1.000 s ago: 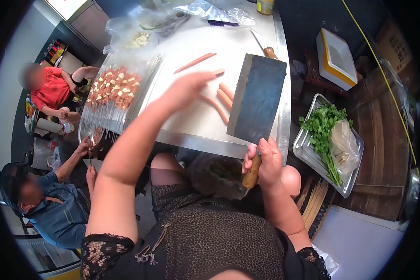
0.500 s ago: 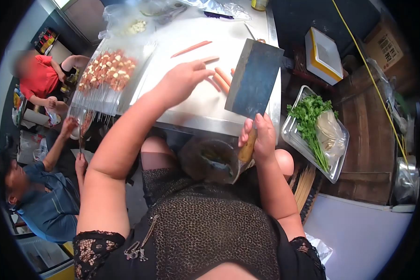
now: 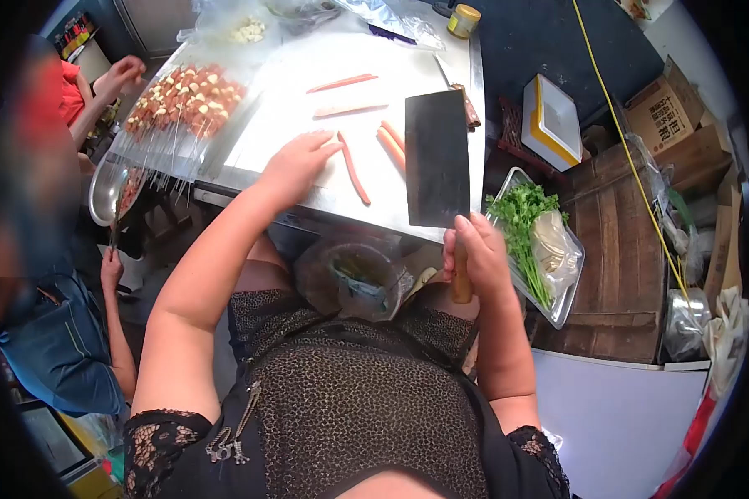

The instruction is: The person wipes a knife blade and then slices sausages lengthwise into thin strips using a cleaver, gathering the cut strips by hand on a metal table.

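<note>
My right hand [image 3: 481, 254] is wrapped round the wooden handle of a large cleaver [image 3: 438, 158], its broad dark blade upright above the table's right part. My left hand [image 3: 295, 168] rests at the white board [image 3: 266, 125], fingers stretched out, the fingertips beside the upper end of a thin reddish strip [image 3: 354, 170]. Farther back lie a pale, long cut piece [image 3: 351, 109] and thin red strips [image 3: 342, 83]. Orange-pink sausages [image 3: 391, 143] lie left of the blade and are partly hidden by it.
Skewers [image 3: 183, 100] with meat and pale pieces lie at the left. A knife [image 3: 466, 106] and a jar [image 3: 463, 21] are at the right. A tray [image 3: 563, 312] holds green herbs. Two people are at the left, near a metal bowl [image 3: 104, 193]. A bin [image 3: 354, 279] stands below.
My left hand has moved back from the pale piece, which now lies free on the board. The cleaver is more upright. A person at the left has come closer, and the view has shifted.
</note>
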